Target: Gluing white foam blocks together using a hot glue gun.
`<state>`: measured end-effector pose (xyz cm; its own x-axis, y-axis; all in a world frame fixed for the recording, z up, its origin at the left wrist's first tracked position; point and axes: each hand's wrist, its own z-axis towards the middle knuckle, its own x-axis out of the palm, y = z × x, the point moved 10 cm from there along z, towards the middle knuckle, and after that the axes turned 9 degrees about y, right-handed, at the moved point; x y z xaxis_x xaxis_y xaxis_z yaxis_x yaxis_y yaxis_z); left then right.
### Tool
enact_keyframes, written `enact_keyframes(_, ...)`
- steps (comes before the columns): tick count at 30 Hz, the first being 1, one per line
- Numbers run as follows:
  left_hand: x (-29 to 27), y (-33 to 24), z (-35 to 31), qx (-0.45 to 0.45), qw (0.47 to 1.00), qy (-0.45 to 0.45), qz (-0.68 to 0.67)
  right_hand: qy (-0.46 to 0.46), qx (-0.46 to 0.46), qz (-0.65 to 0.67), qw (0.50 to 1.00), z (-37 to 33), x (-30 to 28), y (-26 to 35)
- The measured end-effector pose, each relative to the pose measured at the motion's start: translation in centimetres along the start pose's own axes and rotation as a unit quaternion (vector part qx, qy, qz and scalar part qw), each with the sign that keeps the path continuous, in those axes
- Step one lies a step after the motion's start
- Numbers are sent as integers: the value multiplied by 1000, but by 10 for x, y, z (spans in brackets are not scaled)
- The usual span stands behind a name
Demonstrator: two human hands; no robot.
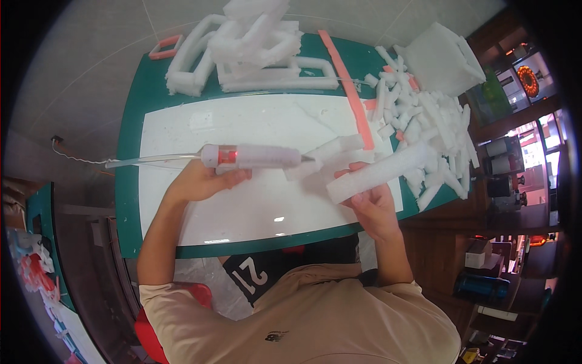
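Extended forward, the left hand (206, 184) clasps a glue gun (267, 156) aimed rightward; the right hand (373, 206) pinches a slanted foam bar (382, 173).

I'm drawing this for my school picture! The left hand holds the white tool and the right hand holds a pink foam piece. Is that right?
Not quite: the foam piece in the right hand is white, not pink. The head view shows it. The left hand does hold the white tool.
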<state>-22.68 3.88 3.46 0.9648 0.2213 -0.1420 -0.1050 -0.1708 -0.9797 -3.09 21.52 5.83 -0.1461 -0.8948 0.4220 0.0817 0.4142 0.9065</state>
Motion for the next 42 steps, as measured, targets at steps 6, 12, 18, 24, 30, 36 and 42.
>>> enact_keyframes(6, -57, -5, -9, 10, 976, -169, 135, -76, -70, -94, 990, -18, -47, 39)
enact_keyframes(12, -95, 0, -15, -20, 917, -299, 264, -110, -63, -80, 989, -35, -74, 59)
enact_keyframes(18, -100, -10, -20, -5, 886, -223, 407, -128, -33, -69, 989, -46, -96, 51)
enact_keyframes(24, -64, -36, -36, -109, 857, -202, 461, -110, -37, -40, 992, -46, -114, 45)
enact_keyframes(30, 52, -89, -18, 17, 881, -210, 424, -92, -43, -53, 993, -39, -122, 44)
enact_keyframes(36, 99, -77, 12, 27, 891, -264, 369, -71, -45, -61, 995, -34, -114, 47)
enact_keyframes(42, 104, -67, 20, 58, 856, -371, 355, -50, -37, -123, 990, -27, -110, 58)
